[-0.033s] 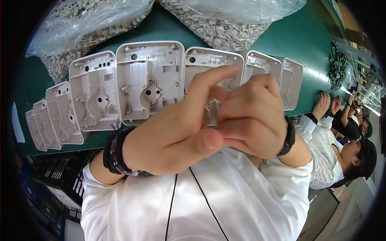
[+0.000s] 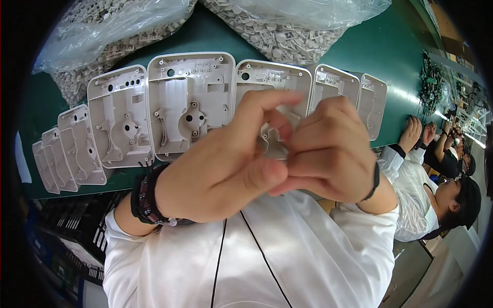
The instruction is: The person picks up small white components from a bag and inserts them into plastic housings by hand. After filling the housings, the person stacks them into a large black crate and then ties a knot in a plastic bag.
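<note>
Both hands meet in front of my chest, above the near edge of a row of light grey plastic housings. My left hand (image 2: 221, 174) is cupped, thumb and fingers apart, with its fingertips against the other hand; nothing shows in the gap. My right hand (image 2: 331, 154) has its fingers curled and pinched together; whatever they may hold is hidden. Behind the hands lies one open housing (image 2: 275, 72), partly covered by them. Left of it are a large housing (image 2: 213, 110) and another housing (image 2: 120, 102), their hollow insides with posts and round holes facing up.
Smaller housings overlap at the left (image 2: 67, 159) and right (image 2: 372, 102) of the row on the green table (image 2: 380, 41). Two clear bags of small grey plastic parts (image 2: 287, 38) lie behind. Dark cables (image 2: 431, 84) lie far right. A co-worker (image 2: 416, 195) sits at my right.
My right hand has shifted slightly right. The left fingers have bent a little, and a wider gap shows between the hands. The housings have stayed put.
</note>
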`<action>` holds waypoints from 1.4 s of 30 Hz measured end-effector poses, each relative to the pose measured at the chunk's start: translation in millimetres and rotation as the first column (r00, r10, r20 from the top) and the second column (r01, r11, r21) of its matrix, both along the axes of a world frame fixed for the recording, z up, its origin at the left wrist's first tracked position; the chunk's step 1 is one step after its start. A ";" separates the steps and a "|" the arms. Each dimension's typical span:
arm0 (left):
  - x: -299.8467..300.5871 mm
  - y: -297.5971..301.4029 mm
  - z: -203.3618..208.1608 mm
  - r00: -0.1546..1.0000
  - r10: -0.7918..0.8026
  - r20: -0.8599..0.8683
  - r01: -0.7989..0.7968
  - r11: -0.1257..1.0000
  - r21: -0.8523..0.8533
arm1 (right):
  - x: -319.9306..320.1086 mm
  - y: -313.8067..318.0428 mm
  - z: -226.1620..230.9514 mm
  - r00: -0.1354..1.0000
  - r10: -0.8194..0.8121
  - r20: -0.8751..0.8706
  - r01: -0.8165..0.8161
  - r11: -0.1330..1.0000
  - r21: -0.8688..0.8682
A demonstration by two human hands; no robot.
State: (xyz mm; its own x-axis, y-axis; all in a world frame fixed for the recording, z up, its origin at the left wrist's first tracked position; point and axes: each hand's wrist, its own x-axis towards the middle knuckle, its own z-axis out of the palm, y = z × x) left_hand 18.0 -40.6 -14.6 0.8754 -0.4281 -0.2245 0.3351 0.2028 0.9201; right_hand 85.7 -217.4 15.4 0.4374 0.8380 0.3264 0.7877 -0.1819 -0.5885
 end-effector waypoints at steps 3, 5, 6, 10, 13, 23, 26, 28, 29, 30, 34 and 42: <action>2.3 6.3 -1.7 0.993 -0.045 0.113 0.037 0.997 0.065 | 0.8 -7.1 7.2 0.966 -0.040 -0.255 0.044 0.999 0.009; 4.5 13.7 -0.6 0.950 -0.178 0.256 0.130 0.972 0.194 | 2.3 -4.3 7.5 0.933 -0.041 -0.357 0.028 0.999 -0.041; 5.8 14.1 0.0 0.950 -0.179 0.255 0.132 0.973 0.191 | 2.7 -3.3 8.0 0.913 -0.046 -0.405 0.020 0.998 -0.067; 8.1 17.3 1.0 0.998 -0.017 -0.054 0.017 1.000 -0.008 | 2.6 8.9 2.9 0.970 -0.005 -0.243 0.003 1.000 -0.006; 5.4 23.6 4.1 0.997 0.019 -0.074 -0.016 0.999 0.044 | 10.6 15.4 5.2 0.988 0.153 0.025 -0.151 0.986 -0.064; -5.8 29.3 -7.9 0.802 -0.370 0.468 -0.298 0.432 0.851 | 86.2 31.2 -26.9 0.806 0.473 0.357 -0.316 0.853 -0.416; -4.2 29.7 -13.3 0.791 -0.382 0.478 -0.301 0.437 0.848 | 89.0 42.4 -31.8 0.732 0.568 0.376 -0.329 0.778 -0.535; -3.4 31.4 -13.5 0.791 -0.380 0.479 -0.300 0.442 0.845 | 89.2 42.2 -32.7 0.758 0.545 0.357 -0.333 0.795 -0.507; -2.8 32.0 -13.4 0.790 -0.379 0.481 -0.300 0.445 0.844 | 89.0 41.2 -32.9 0.782 0.524 0.338 -0.338 0.812 -0.477; -3.1 31.3 -13.1 0.786 -0.381 0.487 -0.303 0.449 0.841 | 88.6 39.8 -32.6 0.804 0.503 0.318 -0.341 0.828 -0.446; -8.9 29.8 -13.7 0.838 -0.309 0.449 -0.284 0.455 0.844 | 75.5 31.3 -22.9 0.894 0.395 0.211 -0.250 0.831 -0.498; -12.3 60.2 -8.7 0.933 0.185 0.308 -0.272 0.925 0.266 | 27.7 50.2 31.0 0.966 -0.137 -0.219 0.081 0.966 -0.247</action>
